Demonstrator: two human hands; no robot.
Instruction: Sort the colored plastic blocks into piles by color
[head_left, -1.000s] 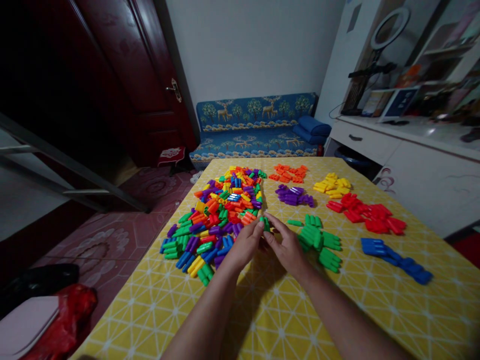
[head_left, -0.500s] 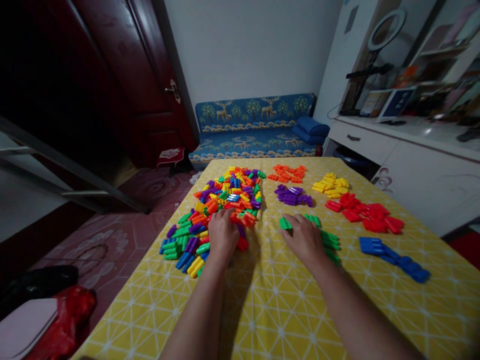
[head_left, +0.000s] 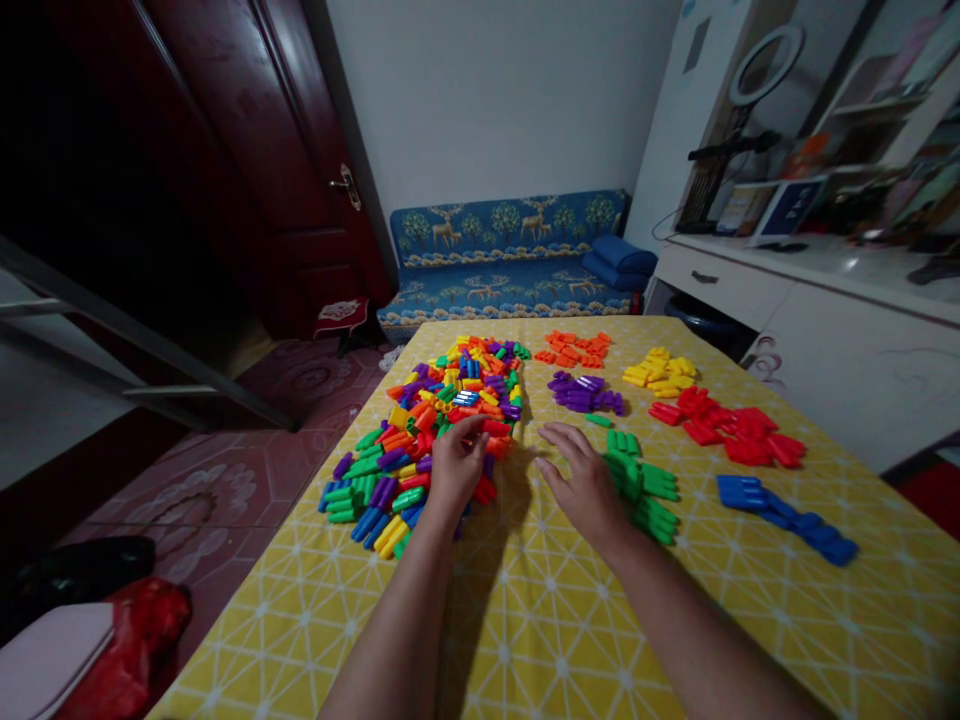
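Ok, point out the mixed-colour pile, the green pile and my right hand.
Mixed-colour pile (head_left: 424, 416): head view, on pieces near its middle.
Green pile (head_left: 636, 481): head view, on pieces in its middle.
Right hand (head_left: 586, 487): head view, on the back of the hand.

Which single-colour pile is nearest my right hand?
The green pile, partly hidden by your right hand; the orange pile, purple pile, yellow pile, red pile and blue pile lie farther away.

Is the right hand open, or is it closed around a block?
Open: the right hand has its thumb and fingers apart, with nothing showing between them.
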